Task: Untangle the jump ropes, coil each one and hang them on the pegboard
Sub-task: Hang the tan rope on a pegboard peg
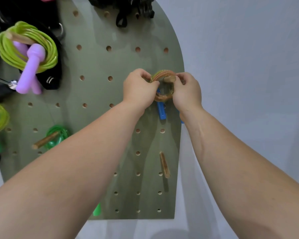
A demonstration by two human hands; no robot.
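A coiled orange jump rope (162, 75) with blue handles (161, 110) hangs around a wooden peg (169, 78) near the right edge of the olive-green pegboard (97, 94). My left hand (139, 87) pinches the coil's left side. Fingers of my right hand (186, 91) grip its right side, beside the peg's tip. The coil's lower part shows between my hands, and the handles dangle below it. A second blue handle is mostly hidden behind my right wrist.
A yellow-green coil with lilac handles (28, 49) hangs at the upper left. Two more green coils (58, 135) sit on pegs lower left. A bare wooden peg (164, 164) sticks out below my hands. Black straps (135, 11) hang at the top. A grey wall lies to the right.
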